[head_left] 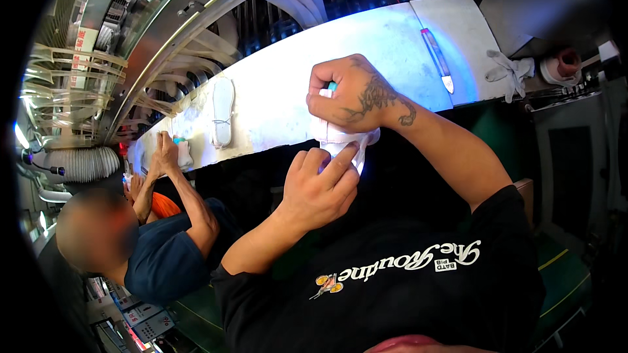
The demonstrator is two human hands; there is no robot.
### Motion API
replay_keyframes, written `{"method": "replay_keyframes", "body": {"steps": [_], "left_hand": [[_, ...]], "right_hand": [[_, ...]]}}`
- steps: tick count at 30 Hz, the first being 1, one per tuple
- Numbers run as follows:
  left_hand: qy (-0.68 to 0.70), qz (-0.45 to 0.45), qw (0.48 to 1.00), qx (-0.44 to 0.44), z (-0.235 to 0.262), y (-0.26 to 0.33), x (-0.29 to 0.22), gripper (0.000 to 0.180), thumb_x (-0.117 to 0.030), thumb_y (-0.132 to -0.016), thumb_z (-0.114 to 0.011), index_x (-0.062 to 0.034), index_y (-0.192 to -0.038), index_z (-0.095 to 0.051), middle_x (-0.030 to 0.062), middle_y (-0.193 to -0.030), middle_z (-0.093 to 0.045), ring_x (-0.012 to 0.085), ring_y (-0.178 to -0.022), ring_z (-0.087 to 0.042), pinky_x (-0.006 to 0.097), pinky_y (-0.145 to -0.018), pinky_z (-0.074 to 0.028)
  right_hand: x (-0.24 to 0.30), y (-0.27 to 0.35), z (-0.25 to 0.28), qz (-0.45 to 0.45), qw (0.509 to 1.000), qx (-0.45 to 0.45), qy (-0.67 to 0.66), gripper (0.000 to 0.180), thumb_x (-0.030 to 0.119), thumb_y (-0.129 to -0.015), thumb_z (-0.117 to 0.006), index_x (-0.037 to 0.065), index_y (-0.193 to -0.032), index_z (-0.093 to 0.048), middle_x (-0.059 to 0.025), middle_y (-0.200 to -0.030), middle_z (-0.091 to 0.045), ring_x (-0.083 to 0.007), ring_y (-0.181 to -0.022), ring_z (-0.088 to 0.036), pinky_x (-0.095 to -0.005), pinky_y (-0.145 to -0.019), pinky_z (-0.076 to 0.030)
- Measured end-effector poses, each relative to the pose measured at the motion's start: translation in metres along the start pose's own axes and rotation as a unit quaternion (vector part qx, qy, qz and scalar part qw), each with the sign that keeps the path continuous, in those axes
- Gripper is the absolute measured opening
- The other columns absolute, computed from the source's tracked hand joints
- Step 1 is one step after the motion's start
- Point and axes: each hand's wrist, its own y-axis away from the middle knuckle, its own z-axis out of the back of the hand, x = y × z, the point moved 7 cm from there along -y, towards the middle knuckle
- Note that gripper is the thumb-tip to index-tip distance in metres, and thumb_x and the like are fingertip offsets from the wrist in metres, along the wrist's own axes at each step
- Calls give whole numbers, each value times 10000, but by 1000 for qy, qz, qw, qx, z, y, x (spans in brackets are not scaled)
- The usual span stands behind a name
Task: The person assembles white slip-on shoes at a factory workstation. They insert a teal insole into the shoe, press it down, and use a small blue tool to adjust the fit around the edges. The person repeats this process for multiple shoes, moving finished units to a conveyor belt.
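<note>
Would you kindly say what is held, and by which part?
A whitish item: the right hand grips its far end; the left hand touches its near end.

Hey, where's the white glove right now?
In the head view, the white glove lies toward the right, at the right end of the pale worktop, between the slim pointed tool and a pinkish round object.

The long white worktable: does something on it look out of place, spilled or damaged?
Nothing looks spilled or damaged. Only the white fabric glove looks untidy, lying crumpled at the right end of the white worktable.
</note>
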Motion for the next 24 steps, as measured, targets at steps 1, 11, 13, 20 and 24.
{"method": "replay_keyframes", "body": {"steps": [1, 11, 13, 20, 24], "left_hand": [[-1, 3, 1000, 21, -1, -1, 1, 377, -138, -655, -814, -48, -992, -671, 89, -1349, -709, 298, -874, -602, 403, -727, -512], [-38, 79, 990, 112, 2, -11, -1, 316, -238, -719, -802, -88, -967, -678, 125, -1217, -731, 337, -887, -631, 449, -695, -547], [-46, 94, 987, 123, 9, -15, 3, 352, -275, -719, -811, -84, -985, -679, 115, -1020, -725, 350, -839, -632, 452, -640, -552], [44, 117, 970, 210, 7, -24, 35, 488, -414, -795, -837, -82, -1121, -692, 181, -1042, -768, 424, -990, -671, 528, -773, -594], [43, 115, 988, 95, 14, -14, 36, 473, -332, -762, -888, -75, -1115, -707, 173, -1033, -747, 393, -983, -658, 490, -803, -569]], "right_hand": [[2, 1, 0, 1, 1000, 0, -4, 226, 246, -856, -755, 20, -873, -761, -133, -841, -779, -258, -789, -748, -394, -798, -594], [-2, 11, -8, 222, 963, -115, 105, 180, 238, -857, -770, 62, -826, -750, -166, -862, -770, -361, -740, -739, -452, -748, -607], [4, 5, -14, 185, 973, -81, 111, 213, 291, -874, -752, 82, -834, -746, -168, -905, -779, -389, -770, -740, -480, -772, -605], [-2, -2, 4, 3, 999, 4, 46, 352, 403, -929, -670, 69, -991, -762, -199, -1002, -790, -410, -1029, -740, -490, -982, -558], [-7, -3, 6, -26, 999, -24, 38, 336, 368, -920, -693, 49, -997, -766, -192, -1004, -795, -375, -967, -762, -483, -920, -584]]}}
